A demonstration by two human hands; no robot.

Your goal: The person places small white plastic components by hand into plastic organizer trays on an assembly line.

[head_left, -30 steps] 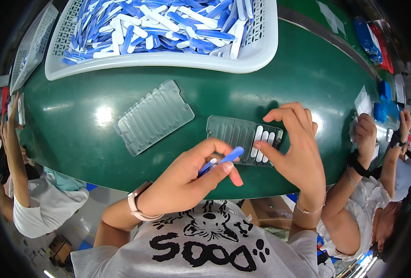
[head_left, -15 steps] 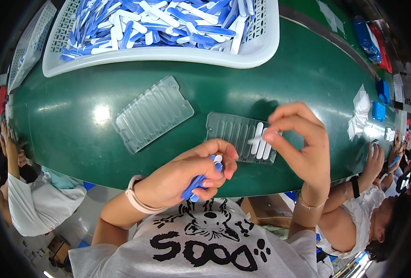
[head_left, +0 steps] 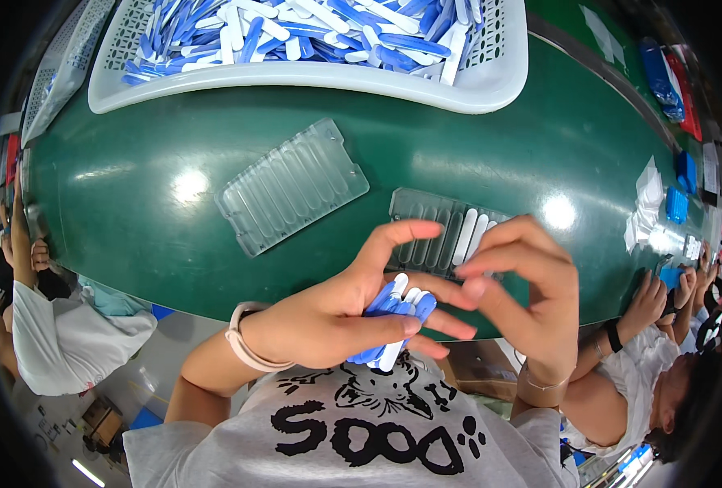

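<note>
The right hand [head_left: 532, 293], thumb and forefinger brought close together, covers the far end of the right-hand clear slotted tray [head_left: 408, 232], so I can't count its white strips [head_left: 465, 236] or tell whether those fingertips pinch anything. The left hand [head_left: 320, 329] holds a bundle of blue and white round-ended strips [head_left: 397, 317] under its thumb, its other fingers stretched out; some of their tips sit behind the right hand. The white perforated basket [head_left: 296, 81], heaped with similar strips, is cut off above.

Half a second ago the left fingers curled round the bundle and the right held a white strip over the tray; now the left has opened out and the right has come in beside it.

Green tabletop [head_left: 125, 220] stretches between the basket and the left-hand clear slotted tray [head_left: 296, 187], and separates both trays; the right-hand one lies near the table's front edge.
</note>
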